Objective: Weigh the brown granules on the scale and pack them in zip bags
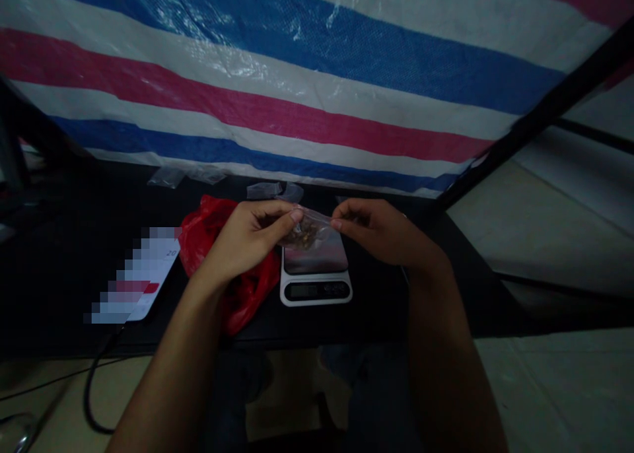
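Observation:
Both of my hands hold a small clear zip bag [308, 234] by its top edge, above a digital scale [317, 288]. Brownish bits, too dim to name, lie inside the bag. My left hand [257, 232] pinches the left end between thumb and forefinger. At the other end, the thumb and forefinger of my right hand [379, 232] are closed on the top corner. The scale has a white body, a metal plate and a dark display whose reading I cannot make out. Partly behind my left forearm lies a red plastic bag [252, 294].
Clear plastic bags [265, 190] lie at the back of the black table [376, 314], with more at the back left. A phone [148, 288], partly blurred out, lies at left with a black cable [88, 387]. A striped plastic sheet [277, 96] rises behind.

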Available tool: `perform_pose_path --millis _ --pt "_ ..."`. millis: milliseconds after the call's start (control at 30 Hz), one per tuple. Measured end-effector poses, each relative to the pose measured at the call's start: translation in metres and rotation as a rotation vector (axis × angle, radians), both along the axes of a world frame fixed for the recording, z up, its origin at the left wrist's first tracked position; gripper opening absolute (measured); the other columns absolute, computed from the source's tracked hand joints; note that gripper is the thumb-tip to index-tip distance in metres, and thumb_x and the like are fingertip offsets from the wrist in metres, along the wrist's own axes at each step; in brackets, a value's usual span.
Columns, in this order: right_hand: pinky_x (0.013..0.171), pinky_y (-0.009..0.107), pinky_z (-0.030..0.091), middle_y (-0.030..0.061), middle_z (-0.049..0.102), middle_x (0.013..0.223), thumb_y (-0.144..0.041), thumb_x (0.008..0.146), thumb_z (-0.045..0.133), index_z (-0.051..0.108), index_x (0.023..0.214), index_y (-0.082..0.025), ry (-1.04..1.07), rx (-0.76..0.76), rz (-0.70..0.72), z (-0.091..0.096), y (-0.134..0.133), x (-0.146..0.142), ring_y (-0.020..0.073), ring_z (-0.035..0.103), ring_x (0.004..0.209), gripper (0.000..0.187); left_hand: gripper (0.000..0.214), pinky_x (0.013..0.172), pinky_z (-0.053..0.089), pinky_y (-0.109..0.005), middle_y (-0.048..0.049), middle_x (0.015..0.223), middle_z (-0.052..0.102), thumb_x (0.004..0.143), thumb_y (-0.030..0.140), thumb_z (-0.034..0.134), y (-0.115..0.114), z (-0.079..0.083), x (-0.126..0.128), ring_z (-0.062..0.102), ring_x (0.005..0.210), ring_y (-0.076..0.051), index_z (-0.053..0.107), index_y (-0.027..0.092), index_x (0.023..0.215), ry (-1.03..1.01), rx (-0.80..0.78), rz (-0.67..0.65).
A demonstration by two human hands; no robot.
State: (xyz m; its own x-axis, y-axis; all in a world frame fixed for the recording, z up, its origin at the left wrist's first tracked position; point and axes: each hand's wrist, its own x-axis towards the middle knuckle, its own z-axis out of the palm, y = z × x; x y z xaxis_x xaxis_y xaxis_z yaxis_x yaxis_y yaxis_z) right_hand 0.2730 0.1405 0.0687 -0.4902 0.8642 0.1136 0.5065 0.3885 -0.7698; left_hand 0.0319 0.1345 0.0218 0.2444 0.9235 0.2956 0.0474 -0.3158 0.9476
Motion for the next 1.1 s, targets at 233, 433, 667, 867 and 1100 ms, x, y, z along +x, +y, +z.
perform_pose_path --millis 233,433,667,867,1100 --pt "0.062 0.027 0.040 -0.0001 0.067 0.080 -0.028 0.095 0.062 0.069 0.091 -0.017 -0.034 0.108 -0.012 -0.005 0.003 -0.003 0.0136 0.055 0.068 0.013 0.028 0.067 0.062 -0.028 -0.0064 0.084 0.082 0.081 0.045 0.083 -0.003 0.008 0.002 0.075 0.074 -0.020 0.083 0.018 0.087 -0.003 -0.044 0.143" --pt "0.066 0.029 0.041 0.0005 0.070 0.083 -0.028 0.095 0.065 0.072 0.089 -0.018 -0.045 0.159 0.037 -0.004 0.004 -0.007 0.0142 0.057 0.071 0.013 0.020 0.067 0.062 -0.027 -0.0049 0.083 0.082 0.081 0.039 0.081 -0.004 0.009 0.004 0.074 0.073 -0.019 0.084 0.019 0.084 -0.008 -0.030 0.173" --pt "0.065 0.028 0.040 0.0001 0.070 0.081 -0.026 0.092 0.069 0.072 0.090 -0.018 0.037 0.228 0.001 -0.006 0.003 -0.011 0.0136 0.055 0.070 0.009 0.023 0.066 0.062 -0.028 -0.0060 0.085 0.083 0.083 0.040 0.082 -0.006 0.011 0.007 0.075 0.074 -0.020 0.084 0.018 0.089 -0.047 -0.052 0.169" --pt "0.064 0.029 0.040 -0.0002 0.069 0.080 -0.025 0.092 0.069 0.072 0.087 -0.018 0.051 0.231 0.001 -0.006 0.003 -0.012 0.0133 0.054 0.069 0.009 0.016 0.066 0.063 -0.027 -0.0053 0.088 0.084 0.081 0.035 0.084 -0.010 0.018 0.003 0.077 0.078 -0.021 0.085 0.020 0.088 -0.036 -0.074 0.172" --pt "0.063 0.029 0.040 -0.0001 0.069 0.080 -0.026 0.091 0.069 0.072 0.087 -0.019 0.066 0.249 -0.002 -0.010 0.004 -0.017 0.0134 0.054 0.068 0.009 0.018 0.068 0.065 -0.030 -0.0062 0.083 0.083 0.079 0.035 0.083 -0.007 0.013 0.008 0.077 0.074 -0.022 0.084 0.018 0.085 -0.060 -0.053 0.219"
